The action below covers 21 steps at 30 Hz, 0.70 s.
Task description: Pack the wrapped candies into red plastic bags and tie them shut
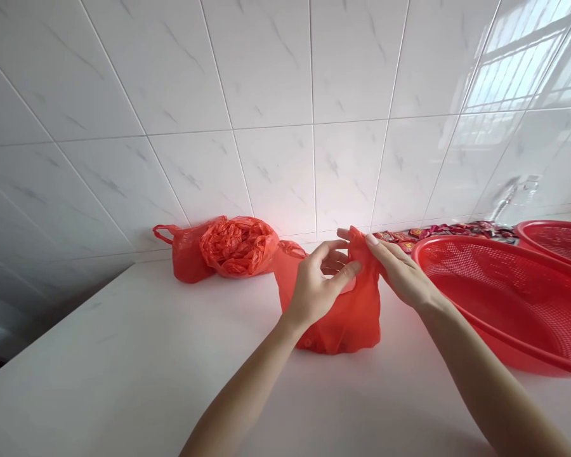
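Observation:
A thin red plastic bag (347,327) with loop handles stands upright on the white counter, in front of me at the middle. My right hand (402,270) pinches the top of its right handle between thumb and fingers. Curled around that same handle from the left side is my left hand (316,279), its thumb pressed against the plastic. The bag's left handle leans toward the back, partly behind my left hand. What the bag holds, if anything, cannot be made out.
Left of the bag, near the tiled wall (276,171), sit a bundle of crumpled red bags (240,247) and another red bag (188,257). On the right stand two red mesh baskets (499,304) (556,238). Small red packets (438,233) and a clear plastic object (516,200) lie behind them.

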Each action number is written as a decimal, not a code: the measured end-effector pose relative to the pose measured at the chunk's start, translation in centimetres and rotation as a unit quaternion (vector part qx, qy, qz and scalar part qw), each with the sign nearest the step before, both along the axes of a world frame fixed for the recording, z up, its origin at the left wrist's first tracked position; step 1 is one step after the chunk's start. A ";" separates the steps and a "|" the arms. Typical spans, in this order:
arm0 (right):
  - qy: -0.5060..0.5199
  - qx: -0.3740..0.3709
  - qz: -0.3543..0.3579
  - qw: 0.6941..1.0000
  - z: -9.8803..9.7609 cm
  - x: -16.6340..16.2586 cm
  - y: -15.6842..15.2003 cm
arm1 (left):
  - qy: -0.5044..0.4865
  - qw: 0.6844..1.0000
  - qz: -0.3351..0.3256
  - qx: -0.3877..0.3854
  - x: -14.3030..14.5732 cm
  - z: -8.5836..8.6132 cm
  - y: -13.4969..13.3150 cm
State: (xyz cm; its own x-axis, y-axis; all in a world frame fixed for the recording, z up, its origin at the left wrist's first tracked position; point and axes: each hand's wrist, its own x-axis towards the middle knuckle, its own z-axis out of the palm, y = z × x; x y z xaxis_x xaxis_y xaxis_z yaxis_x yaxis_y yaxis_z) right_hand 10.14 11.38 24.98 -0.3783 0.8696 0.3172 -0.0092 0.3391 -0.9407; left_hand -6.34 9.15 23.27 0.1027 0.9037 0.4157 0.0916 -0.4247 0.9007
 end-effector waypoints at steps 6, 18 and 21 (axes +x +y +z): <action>-0.056 0.069 -0.014 0.996 1.3 0.9 -0.3 | -0.051 0.998 -0.018 0.012 -0.6 0.5 -0.1; -0.038 0.072 0.032 0.996 1.6 1.3 -0.7 | -0.032 0.999 -0.010 0.040 -1.3 1.0 -0.3; -0.047 0.082 0.009 0.995 1.6 1.2 -0.8 | -0.025 0.999 -0.021 0.043 -1.3 1.1 -0.4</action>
